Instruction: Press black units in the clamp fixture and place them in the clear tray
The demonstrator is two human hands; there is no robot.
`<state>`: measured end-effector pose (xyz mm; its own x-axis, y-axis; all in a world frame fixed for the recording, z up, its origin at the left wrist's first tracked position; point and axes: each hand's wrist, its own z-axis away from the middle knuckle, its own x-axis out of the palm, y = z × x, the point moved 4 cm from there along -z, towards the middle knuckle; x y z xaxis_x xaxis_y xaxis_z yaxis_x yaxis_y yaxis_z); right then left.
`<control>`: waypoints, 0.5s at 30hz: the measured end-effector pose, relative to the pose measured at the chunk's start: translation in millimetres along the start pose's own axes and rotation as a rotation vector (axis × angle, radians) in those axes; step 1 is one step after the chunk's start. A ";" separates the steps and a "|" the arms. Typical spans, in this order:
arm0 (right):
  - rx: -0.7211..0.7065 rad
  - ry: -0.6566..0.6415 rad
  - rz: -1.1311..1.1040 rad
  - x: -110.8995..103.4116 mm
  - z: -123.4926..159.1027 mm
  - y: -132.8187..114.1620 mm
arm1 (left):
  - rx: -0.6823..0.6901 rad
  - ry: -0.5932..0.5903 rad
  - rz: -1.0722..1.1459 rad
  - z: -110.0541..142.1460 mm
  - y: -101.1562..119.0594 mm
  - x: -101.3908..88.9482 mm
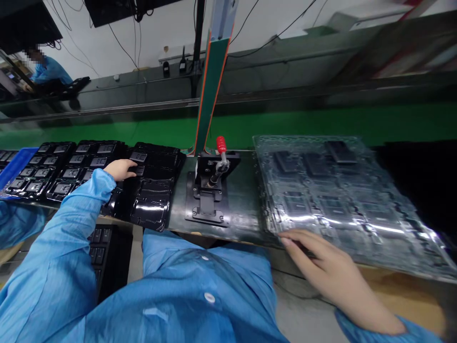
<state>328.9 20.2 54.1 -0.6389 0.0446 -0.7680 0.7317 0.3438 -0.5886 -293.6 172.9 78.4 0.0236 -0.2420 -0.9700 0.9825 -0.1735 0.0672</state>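
My left hand (121, 170) reaches over a black tray (152, 190), its fingers and thumb apart at the left edge of a small black plastic part (140, 170). Whether the fingertips touch that part I cannot tell. Another such part (138, 156) lies just behind it in the same tray. On the right, my right hand (317, 257) is open with its fingers stretched out, at the front left corner of a stack of clear plastic trays (332, 205). Several dark flat pieces, one of them a dark block (341, 152), lie in the top clear tray.
Between the trays stands a black clamp fixture (209, 202) with a red-handled lever (221, 144). Further left are black trays filled with parts (66, 188) and a blue strip (16, 166). A green post (210, 85) rises behind the fixture. A person in blue (52, 70) sits far left.
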 end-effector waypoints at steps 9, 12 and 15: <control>-0.096 -0.149 -0.142 32.0 -0.1 -49.9 | -0.014 -0.014 0.115 -6.3 -5.8 1.5; -0.108 -0.181 -0.154 38.8 -1.7 -55.5 | -0.043 -0.086 0.207 -13.4 -13.7 1.4; -0.106 -0.197 -0.146 42.8 -0.6 -54.1 | -0.075 -0.157 0.293 -18.9 -22.3 0.1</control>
<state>261.8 4.0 53.3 -0.6698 -0.1923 -0.7172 0.5996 0.4297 -0.6752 -312.0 194.8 72.4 0.2844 -0.4161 -0.8637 0.9490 -0.0057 0.3152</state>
